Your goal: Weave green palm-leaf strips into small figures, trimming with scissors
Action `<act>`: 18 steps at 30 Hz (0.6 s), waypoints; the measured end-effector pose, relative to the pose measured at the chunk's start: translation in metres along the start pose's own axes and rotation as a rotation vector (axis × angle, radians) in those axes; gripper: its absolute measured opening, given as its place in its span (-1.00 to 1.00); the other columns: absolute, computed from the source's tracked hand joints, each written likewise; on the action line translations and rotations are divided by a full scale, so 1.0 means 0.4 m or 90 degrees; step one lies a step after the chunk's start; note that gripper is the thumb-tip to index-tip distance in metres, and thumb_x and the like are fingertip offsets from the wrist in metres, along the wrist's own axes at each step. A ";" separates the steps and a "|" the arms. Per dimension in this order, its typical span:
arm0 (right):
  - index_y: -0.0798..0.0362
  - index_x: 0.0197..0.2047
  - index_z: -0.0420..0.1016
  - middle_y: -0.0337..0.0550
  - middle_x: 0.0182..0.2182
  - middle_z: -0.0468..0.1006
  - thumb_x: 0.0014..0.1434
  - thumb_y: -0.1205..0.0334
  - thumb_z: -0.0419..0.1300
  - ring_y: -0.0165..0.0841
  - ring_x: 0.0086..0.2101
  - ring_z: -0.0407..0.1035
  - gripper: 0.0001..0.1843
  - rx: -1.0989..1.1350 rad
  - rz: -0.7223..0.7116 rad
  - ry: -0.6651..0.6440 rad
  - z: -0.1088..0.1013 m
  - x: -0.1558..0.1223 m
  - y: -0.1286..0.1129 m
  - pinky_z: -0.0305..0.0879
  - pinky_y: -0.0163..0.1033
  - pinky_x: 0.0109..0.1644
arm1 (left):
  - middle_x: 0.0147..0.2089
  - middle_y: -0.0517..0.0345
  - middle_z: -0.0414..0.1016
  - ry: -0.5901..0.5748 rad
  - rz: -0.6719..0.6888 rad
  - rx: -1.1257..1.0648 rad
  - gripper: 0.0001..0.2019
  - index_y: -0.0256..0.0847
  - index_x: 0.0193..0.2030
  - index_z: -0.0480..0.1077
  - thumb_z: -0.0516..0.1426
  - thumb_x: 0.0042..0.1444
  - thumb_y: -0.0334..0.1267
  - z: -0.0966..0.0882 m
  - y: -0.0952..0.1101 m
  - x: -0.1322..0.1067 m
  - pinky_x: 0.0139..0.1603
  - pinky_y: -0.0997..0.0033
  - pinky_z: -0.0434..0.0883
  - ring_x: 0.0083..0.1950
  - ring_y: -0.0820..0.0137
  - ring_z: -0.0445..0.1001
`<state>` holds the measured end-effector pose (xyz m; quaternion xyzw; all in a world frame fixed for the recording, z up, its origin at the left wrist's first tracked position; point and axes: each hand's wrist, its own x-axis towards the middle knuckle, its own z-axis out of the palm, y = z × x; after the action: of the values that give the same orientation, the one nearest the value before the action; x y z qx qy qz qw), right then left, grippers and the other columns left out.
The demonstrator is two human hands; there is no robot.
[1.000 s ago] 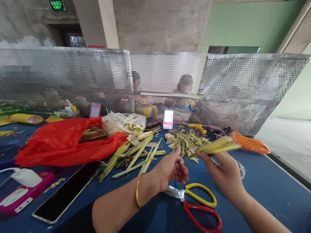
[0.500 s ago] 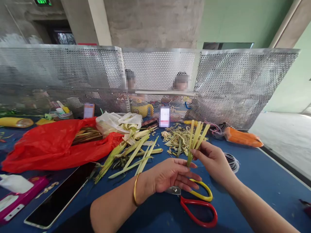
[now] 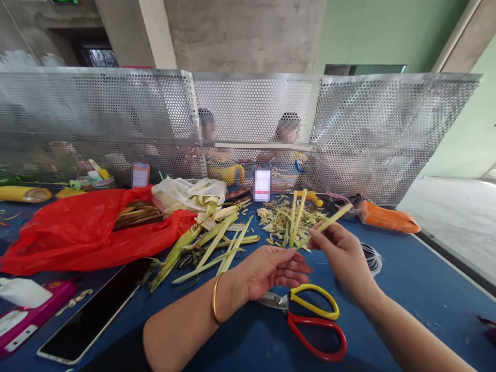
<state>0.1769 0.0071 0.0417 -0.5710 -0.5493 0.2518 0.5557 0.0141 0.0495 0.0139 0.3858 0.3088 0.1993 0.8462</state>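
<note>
My left hand (image 3: 273,269) hovers over the blue table (image 3: 411,289), pinching the lower ends of two upright pale green leaf strips (image 3: 295,216). My right hand (image 3: 341,253) pinches another strip (image 3: 332,218) and holds it slanted away to the right. Yellow-and-red scissors (image 3: 310,318) lie on the table just below both hands. A pile of long leaf strips (image 3: 209,243) lies to the left of my left hand, and a heap of trimmed scraps (image 3: 281,219) sits behind the hands.
A red plastic bag (image 3: 85,230) and a white bag (image 3: 186,194) with leaves lie at the left. A tablet (image 3: 93,310) and pink case (image 3: 27,315) sit near the front left. An orange object (image 3: 387,219) and a perforated metal screen (image 3: 387,139) stand behind; people sit beyond it.
The bundle, held sideways in my right hand, swung upright and met my left hand. Now my left hand holds two strips while my right peels one off to the right.
</note>
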 end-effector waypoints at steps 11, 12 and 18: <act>0.03 -0.33 0.37 -0.24 -0.46 0.47 0.24 0.19 0.12 -0.41 -0.45 0.37 -0.87 -0.172 -0.238 -0.010 0.001 -0.033 0.005 0.26 -0.29 -0.34 | -0.21 -0.14 0.61 0.015 0.000 -0.056 -0.56 -0.45 -0.24 0.52 -0.05 0.30 -0.12 -0.011 0.023 0.002 -0.28 0.48 0.49 -0.25 0.31 0.61; 0.03 -0.33 0.37 -0.24 -0.48 0.47 0.24 0.18 0.12 -0.41 -0.46 0.37 -0.87 -0.151 -0.219 -0.008 0.001 -0.030 0.007 0.27 -0.29 -0.34 | -0.21 -0.15 0.61 0.018 -0.006 -0.051 -0.58 -0.45 -0.25 0.51 -0.04 0.29 -0.12 -0.009 0.023 0.001 -0.28 0.48 0.49 -0.26 0.32 0.61; 0.03 -0.39 0.38 -0.27 -0.59 0.45 0.13 0.06 0.20 -0.38 -0.53 0.36 -0.78 0.005 -0.070 -0.006 0.002 -0.001 0.010 0.32 -0.26 -0.39 | -0.28 -0.09 0.62 0.037 -0.032 -0.007 -0.69 -0.40 -0.29 0.51 0.11 0.20 -0.13 -0.002 0.021 -0.003 -0.39 0.55 0.46 -0.38 0.42 0.58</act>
<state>0.1776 0.0079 0.0377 -0.5365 -0.5814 0.2259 0.5684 0.0118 0.0545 0.0206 0.3671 0.3416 0.1907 0.8439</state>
